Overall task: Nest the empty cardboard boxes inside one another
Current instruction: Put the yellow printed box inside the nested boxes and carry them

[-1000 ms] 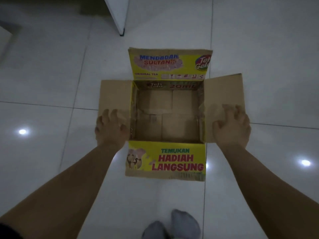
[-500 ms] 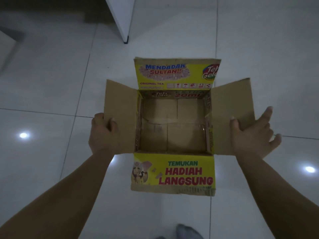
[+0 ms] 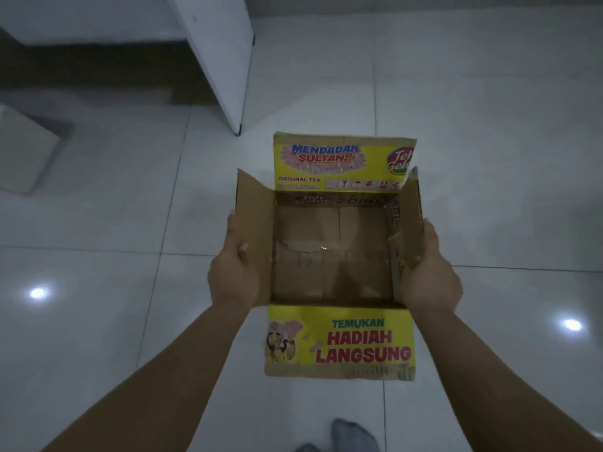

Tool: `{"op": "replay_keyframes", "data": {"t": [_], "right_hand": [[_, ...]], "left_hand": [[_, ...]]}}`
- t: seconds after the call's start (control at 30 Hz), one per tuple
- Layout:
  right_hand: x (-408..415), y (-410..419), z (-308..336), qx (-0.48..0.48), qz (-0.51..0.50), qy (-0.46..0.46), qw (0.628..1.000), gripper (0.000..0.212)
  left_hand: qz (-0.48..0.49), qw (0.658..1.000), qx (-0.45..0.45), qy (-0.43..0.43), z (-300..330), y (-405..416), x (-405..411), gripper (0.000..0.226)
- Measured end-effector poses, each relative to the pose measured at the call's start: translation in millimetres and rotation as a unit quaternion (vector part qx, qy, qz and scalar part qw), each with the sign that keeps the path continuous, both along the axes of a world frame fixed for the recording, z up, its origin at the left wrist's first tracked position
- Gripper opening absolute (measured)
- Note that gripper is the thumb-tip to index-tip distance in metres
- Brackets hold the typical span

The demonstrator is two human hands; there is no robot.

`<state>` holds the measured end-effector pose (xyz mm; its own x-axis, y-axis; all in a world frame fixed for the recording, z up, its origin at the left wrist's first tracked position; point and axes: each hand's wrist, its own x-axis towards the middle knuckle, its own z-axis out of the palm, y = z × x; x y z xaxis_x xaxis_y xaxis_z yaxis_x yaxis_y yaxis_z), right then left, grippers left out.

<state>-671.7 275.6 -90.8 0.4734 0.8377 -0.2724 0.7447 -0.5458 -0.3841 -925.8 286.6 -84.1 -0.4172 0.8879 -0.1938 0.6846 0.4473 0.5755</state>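
An open, empty cardboard box [image 3: 329,256] with yellow printed flaps is in the middle of the head view, over the white tiled floor. Its near flap, reading "HADIAH LANGSUNG", folds toward me and the far flap stands away. My left hand [image 3: 233,272] grips the left side flap, thumb on its inner face. On the opposite side, my right hand [image 3: 429,275] presses against the outside of the right flap, which now stands nearly upright. No other box is in view.
A white furniture panel [image 3: 218,60] stands on the floor beyond the box, to the left. A pale flat object [image 3: 23,151] lies at the far left edge. My socked feet [image 3: 346,435] show at the bottom. Ceiling lights reflect on the glossy tiles.
Both hands moved from resting on the spread side flaps to gripping them from outside, folding both flaps upward. The box now sits lower and closer in the view.
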Motion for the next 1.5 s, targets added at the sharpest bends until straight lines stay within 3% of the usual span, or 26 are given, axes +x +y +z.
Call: {"op": "replay_keyframes", "data": {"t": [0.13, 0.33, 0.57, 0.7, 0.93, 1.13, 1.5], "right_hand": [[17.9, -35.0, 113.9, 0.057, -0.052, 0.046, 0.996, 0.075], [63.8, -106.1, 286.1, 0.146, -0.156, 0.107, 0.971, 0.063], [141.6, -191.0, 389.4, 0.16, -0.211, 0.07, 0.962, 0.071], [193.5, -229.2, 410.7, 0.186, -0.234, 0.071, 0.952, 0.07], [351.0, -298.3, 426.3, 0.182, -0.303, 0.069, 0.933, 0.069], [491.2, -349.6, 425.1, 0.147, -0.295, 0.065, 0.942, 0.066], [687.4, -309.4, 391.7, 0.114, -0.279, 0.063, 0.951, 0.073]], "left_hand": [[-0.036, 0.999, 0.026, -0.02, 114.0, -3.6, 29.6, 0.053], [-0.135, 0.989, 0.041, -0.035, 293.5, -38.4, 86.6, 0.055], [-0.179, 0.981, 0.044, -0.053, 389.8, -95.7, 168.1, 0.056], [-0.204, 0.975, 0.053, -0.063, 414.2, -118.2, 225.9, 0.056], [-0.24, 0.967, 0.039, -0.076, 421.5, -175.3, 403.7, 0.053], [-0.249, 0.965, 0.018, -0.076, 407.6, -221.0, 545.7, 0.052], [-0.244, 0.967, 0.01, -0.077, 370.4, -193.2, 742.3, 0.052]]}}
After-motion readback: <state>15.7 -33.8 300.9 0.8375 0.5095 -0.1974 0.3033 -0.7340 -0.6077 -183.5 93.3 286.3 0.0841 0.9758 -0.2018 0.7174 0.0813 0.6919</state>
